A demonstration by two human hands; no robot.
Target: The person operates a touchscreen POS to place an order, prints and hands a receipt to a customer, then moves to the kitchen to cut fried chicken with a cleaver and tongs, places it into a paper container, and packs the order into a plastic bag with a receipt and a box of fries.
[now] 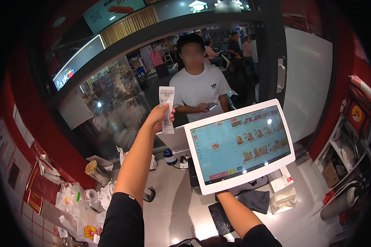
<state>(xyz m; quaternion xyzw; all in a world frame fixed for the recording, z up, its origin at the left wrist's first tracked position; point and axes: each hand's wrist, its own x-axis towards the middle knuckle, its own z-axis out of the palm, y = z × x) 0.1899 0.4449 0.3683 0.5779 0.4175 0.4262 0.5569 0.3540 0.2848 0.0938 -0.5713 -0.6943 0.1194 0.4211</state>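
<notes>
A printed paper receipt (pixel 167 95) is pinched upright between the thumb and fingers of my left hand (pixel 160 117), my arm stretched out over the counter. Beyond it, outside the window opening, stands a person in a white T-shirt (pixel 201 80) with a phone (pixel 212 106) in one hand. A white touchscreen till (pixel 241 148) rises before me, its screen lit with rows of food pictures. My right forearm reaches in under the till's lower edge; that hand is hidden behind the screen. A black tablet or phone (pixel 220 218) lies beneath the right forearm.
To the right sit a dark grey cloth (pixel 255 200) and a soft pack of tissues (pixel 283 200). Stacked paper cups (pixel 54 213), plastic bags (pixel 80 222) and a paper roll (pixel 91 195) crowd the left. A gas cylinder (pixel 338 203) stands by the right-hand shelves (pixel 340 154).
</notes>
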